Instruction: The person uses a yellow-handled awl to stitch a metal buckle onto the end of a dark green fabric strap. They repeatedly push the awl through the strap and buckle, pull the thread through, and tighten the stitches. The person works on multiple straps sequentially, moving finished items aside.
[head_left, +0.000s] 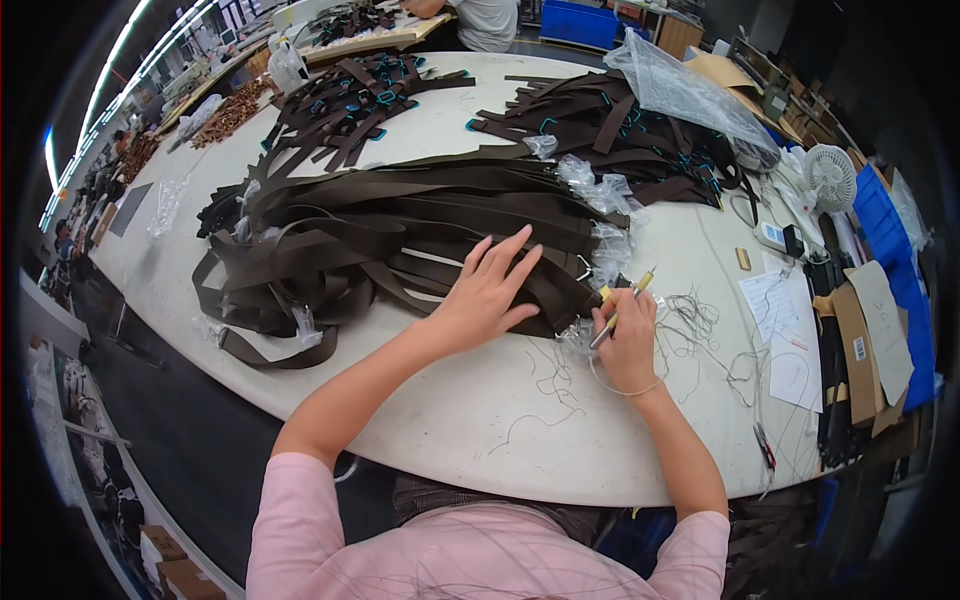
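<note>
My left hand (pixel 488 290) lies with fingers spread over a thick bundle of dark brown webbing straps (pixel 400 215), its fingertips on the strap ends at the right of the pile. Beside those ends, my right hand (pixel 630 340) is closed around a slim pen-like tool (pixel 646 280), yellowish and metallic, slanting up to the right. Its exact kind cannot be made out. A small yellow piece shows by the right fingers. Transparent plastic wrapping (pixel 606 250) covers several strap ends, and a metal ring (pixel 585 266) shows near them.
Loose threads (pixel 690 318) lie right of my right hand. Papers (pixel 780 310), red-handled snips (pixel 765 447), a white fan (pixel 830 178) and cardboard (pixel 865 345) line the right side. More straps with turquoise-edged buckles (pixel 620 120) lie at the back. A person (pixel 485 22) sits beyond the table.
</note>
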